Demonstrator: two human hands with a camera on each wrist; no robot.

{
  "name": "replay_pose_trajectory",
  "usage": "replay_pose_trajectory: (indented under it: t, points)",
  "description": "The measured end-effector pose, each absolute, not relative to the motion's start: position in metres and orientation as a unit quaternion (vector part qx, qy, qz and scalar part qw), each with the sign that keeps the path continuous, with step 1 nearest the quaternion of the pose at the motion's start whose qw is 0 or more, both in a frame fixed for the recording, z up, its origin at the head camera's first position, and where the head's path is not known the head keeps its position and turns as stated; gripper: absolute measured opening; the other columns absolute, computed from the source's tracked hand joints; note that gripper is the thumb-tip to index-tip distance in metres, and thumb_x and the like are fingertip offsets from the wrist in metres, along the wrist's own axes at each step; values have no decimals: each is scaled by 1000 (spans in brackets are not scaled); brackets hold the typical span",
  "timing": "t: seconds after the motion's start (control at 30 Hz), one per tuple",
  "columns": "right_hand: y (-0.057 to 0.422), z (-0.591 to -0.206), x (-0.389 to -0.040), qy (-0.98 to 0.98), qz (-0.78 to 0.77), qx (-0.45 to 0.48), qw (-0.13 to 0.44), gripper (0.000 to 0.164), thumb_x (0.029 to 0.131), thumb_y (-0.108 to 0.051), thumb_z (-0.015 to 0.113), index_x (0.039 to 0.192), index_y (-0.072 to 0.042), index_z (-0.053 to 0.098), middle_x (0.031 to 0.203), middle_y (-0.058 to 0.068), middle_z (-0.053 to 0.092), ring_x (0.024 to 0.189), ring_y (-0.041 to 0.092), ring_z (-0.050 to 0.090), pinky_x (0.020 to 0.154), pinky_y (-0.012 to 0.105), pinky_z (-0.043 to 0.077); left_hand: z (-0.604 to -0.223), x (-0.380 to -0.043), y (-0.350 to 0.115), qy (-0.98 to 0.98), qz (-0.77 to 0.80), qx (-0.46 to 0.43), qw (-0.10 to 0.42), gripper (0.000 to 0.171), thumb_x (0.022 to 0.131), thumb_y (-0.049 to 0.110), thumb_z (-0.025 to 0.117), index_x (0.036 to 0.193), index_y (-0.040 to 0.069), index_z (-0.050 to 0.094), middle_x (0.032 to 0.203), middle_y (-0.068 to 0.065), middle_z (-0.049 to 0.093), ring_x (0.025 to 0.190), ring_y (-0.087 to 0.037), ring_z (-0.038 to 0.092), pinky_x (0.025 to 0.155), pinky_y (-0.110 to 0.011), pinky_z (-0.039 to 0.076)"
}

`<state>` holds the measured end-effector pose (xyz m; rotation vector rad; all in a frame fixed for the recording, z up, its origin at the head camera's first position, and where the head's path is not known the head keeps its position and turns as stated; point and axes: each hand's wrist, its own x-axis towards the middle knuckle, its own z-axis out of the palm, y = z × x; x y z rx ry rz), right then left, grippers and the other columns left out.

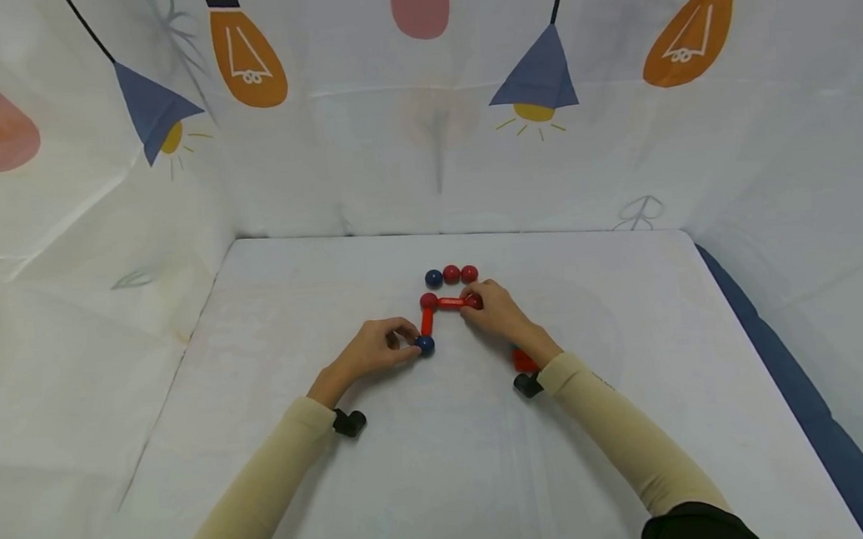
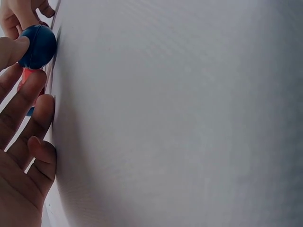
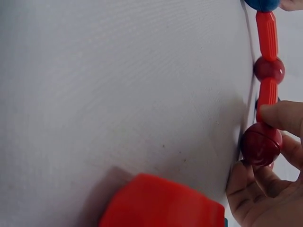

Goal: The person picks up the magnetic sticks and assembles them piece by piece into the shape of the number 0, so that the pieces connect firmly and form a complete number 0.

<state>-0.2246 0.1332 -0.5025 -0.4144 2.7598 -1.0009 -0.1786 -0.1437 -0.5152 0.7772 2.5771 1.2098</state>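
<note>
Ball (image 1: 426, 346), blue, in left hand (image 1: 379, 345)

A white worktop (image 1: 430, 462) carries an L-shaped assembly: a red corner ball (image 1: 429, 301) joins two red rods (image 1: 427, 321), one ending in a blue end ball (image 1: 425, 345), the other in a red end ball (image 1: 474, 301). Just beyond, a dark-blue ball (image 1: 434, 278) and two loose red balls (image 1: 451, 274) form a row. Nearer lies a red piece (image 1: 524, 361), partly hidden in the head view.
</note>
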Motion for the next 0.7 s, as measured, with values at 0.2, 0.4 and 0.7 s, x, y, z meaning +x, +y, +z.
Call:
replay_pose_trajectory:
  t: [0.2, 0.4, 0.7]
  points:
    - [137, -502, -224, 927, -335, -140, 88, 35, 96, -18, 71, 129, -8, 65, 120, 19, 62, 104, 29, 56, 92, 42, 51, -514, -179, -141, 867, 412, 266, 92, 24, 91, 23, 79, 112, 13, 72, 103, -1, 74, 79, -12, 60, 73, -25, 52]
    - [139, -499, -222, 925, -343, -140, 85, 42, 93, -13, 73, 133, -6, 62, 123, 21, 61, 108, 32, 57, 96, 45, 52, -515, -177, -139, 871, 409, 252, 102, 31, 90, 24, 80, 119, 14, 71, 108, 0, 74, 83, -14, 60, 75, -25, 53]
    - [140, -494, -222, 929, -333, -130, 95, 43, 93, -15, 73, 133, -6, 62, 124, 20, 60, 110, 33, 57, 97, 45, 53, -518, -175, -138, 870, 419, 237, 108, 29, 91, 23, 79, 119, 17, 72, 109, 2, 74, 86, -14, 60, 77, -25, 52]
